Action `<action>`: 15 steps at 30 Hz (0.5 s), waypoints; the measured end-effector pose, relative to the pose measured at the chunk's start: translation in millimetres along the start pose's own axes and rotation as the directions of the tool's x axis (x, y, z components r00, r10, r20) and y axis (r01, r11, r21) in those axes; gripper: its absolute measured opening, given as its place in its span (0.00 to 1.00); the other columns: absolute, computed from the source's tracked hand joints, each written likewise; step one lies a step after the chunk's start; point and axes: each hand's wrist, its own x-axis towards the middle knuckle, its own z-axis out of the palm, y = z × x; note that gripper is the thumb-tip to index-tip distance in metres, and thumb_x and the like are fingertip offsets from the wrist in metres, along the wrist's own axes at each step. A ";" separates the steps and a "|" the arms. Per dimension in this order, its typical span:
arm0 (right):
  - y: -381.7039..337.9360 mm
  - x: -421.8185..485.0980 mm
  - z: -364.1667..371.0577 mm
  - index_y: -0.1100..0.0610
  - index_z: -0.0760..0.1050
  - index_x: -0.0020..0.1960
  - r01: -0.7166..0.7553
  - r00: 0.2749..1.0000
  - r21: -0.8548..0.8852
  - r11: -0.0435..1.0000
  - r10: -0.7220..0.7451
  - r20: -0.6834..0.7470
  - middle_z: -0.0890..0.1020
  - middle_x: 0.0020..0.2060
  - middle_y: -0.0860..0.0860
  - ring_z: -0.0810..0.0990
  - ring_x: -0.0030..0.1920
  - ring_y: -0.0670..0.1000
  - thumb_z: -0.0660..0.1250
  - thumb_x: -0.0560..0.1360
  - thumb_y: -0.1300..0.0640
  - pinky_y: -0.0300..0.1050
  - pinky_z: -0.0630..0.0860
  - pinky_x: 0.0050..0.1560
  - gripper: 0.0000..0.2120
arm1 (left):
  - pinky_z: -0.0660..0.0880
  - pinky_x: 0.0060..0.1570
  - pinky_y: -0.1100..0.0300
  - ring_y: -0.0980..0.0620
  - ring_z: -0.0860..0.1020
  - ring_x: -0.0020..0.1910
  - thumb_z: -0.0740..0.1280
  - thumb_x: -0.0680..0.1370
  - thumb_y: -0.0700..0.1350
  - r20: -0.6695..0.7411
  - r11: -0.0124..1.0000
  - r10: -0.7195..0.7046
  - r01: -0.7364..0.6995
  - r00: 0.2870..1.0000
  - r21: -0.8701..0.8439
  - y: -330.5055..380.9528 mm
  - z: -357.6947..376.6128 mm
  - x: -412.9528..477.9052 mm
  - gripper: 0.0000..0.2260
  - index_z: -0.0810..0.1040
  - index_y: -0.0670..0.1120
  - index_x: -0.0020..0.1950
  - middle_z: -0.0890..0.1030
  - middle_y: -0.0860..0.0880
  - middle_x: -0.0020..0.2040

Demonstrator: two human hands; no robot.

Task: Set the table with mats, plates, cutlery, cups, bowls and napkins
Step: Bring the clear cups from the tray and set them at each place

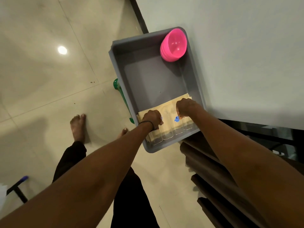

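Note:
A grey plastic bin (130,46) sits at the corner of the white table (246,63). A stack of pink bowls (174,45) leans in its far right corner. Pale yellow napkins (169,107) lie flat at the near end, and several clear glass cups (167,134) stand on them. My left hand (153,118) is curled round the top of one clear cup. My right hand (185,106) pinches the rim of another cup with a blue sticker (176,119). The cup under my left hand is mostly hidden.
Dark wooden chair backs (213,170) stand at the lower right beside the table edge. A green object (117,85) pokes out below the bin's left side. My bare feet (79,127) are on the tiled floor. A black stand with a blue tip (18,186) is at the lower left.

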 end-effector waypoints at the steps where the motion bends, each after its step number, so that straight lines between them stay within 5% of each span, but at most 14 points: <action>1: 0.3 -4.6 1.5 0.57 0.79 0.46 -0.001 1.000 0.014 1.000 0.002 -0.020 0.83 0.50 0.55 0.83 0.51 0.57 0.79 0.68 0.58 0.49 0.78 0.54 0.12 | 0.80 0.51 0.50 0.41 0.82 0.50 0.72 0.72 0.38 -0.029 1.000 0.007 -0.007 1.000 0.000 0.7 1.7 -2.9 0.09 0.83 0.39 0.51 0.84 0.40 0.50; 7: 19.2 -37.5 6.3 0.56 0.81 0.49 -0.034 0.987 0.083 0.996 0.047 -0.156 0.83 0.50 0.54 0.81 0.52 0.57 0.73 0.74 0.60 0.52 0.74 0.56 0.05 | 0.78 0.52 0.48 0.40 0.82 0.47 0.66 0.74 0.37 -0.160 0.995 0.094 -0.090 0.983 0.030 20.4 0.6 -30.0 0.07 0.81 0.40 0.51 0.84 0.41 0.51; 15: 39.9 -112.6 -40.3 0.55 0.83 0.50 -0.031 0.962 0.231 0.973 0.091 -0.256 0.84 0.49 0.52 0.82 0.49 0.54 0.76 0.72 0.55 0.51 0.77 0.55 0.08 | 0.76 0.52 0.52 0.44 0.81 0.50 0.64 0.78 0.41 -0.330 0.916 0.292 -0.163 0.898 0.367 72.8 -50.0 -95.9 0.08 0.82 0.46 0.52 0.84 0.47 0.50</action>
